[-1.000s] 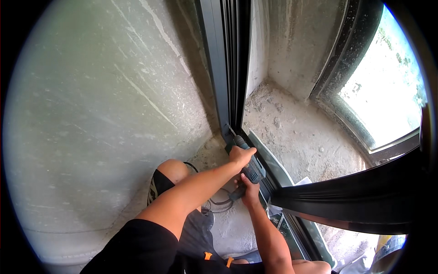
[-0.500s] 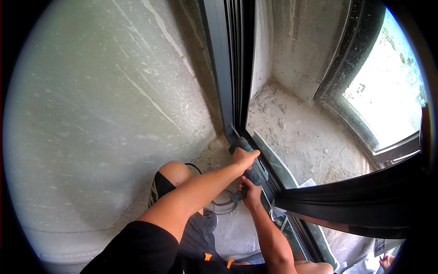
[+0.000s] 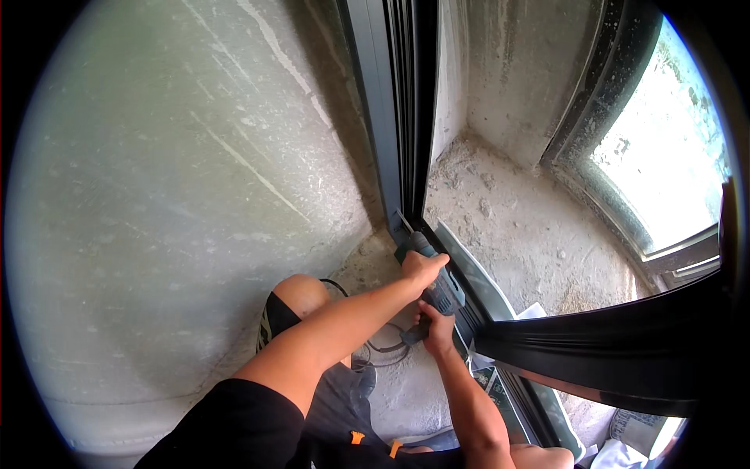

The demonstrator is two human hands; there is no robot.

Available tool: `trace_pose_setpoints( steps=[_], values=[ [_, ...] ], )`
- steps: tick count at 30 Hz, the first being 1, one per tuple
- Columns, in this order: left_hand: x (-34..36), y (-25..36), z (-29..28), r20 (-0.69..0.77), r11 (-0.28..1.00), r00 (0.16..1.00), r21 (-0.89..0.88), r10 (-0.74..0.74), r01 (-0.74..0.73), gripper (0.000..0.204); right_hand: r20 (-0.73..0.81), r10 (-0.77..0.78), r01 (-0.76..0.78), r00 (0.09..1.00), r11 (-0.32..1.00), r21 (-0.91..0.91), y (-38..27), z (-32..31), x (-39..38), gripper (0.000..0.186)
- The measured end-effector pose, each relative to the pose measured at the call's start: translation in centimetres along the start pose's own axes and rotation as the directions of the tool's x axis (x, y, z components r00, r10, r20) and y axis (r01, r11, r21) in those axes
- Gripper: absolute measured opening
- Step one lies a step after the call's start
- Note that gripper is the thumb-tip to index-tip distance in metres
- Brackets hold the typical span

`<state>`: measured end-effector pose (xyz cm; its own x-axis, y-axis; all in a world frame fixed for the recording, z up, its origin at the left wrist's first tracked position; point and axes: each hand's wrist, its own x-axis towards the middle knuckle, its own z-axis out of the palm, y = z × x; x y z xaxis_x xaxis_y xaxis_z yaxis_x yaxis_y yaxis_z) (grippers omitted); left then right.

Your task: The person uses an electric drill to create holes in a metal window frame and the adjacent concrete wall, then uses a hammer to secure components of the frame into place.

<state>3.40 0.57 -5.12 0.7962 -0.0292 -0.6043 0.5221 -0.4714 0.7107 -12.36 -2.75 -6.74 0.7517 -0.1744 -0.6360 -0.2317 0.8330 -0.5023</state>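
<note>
Moved into view: white bucket, lower right.
Left hand wraps its grip round the drill, right hand its handle; bit at the dark frame's foot. Drilling seems underway; continuing would call for steady pressure.

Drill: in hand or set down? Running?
In hand: the left hand grips the front of the drill, the right hand its rear handle. Running: cannot tell; nothing visible settles it.

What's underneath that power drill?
Around the power drill, dark frame rail shows on its right, concrete floor and a looped cable to its left. Whatever is directly beneath its body, the left hand and the right hand is covered.
</note>
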Motion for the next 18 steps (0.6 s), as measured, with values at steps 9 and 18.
trace_pose_setpoints(
  steps=[9, 18],
  values=[
    [0.2, -0.5, -0.7, -0.03, 0.999, 0.998, 0.009, 0.048, -0.048, 0.067, -0.01, -0.036, 0.036, 0.999, 0.999, 0.012, 0.5, 0.8, 0.2, 0.008],
    [-0.3, 0.2, -0.2, 0.02, 0.997, 0.999, -0.058, 0.044, -0.043, 0.063, -0.023, -0.096, 0.094, 0.995, 0.994, -0.058, 0.4, -0.3, 0.9, 0.007]
  ],
)
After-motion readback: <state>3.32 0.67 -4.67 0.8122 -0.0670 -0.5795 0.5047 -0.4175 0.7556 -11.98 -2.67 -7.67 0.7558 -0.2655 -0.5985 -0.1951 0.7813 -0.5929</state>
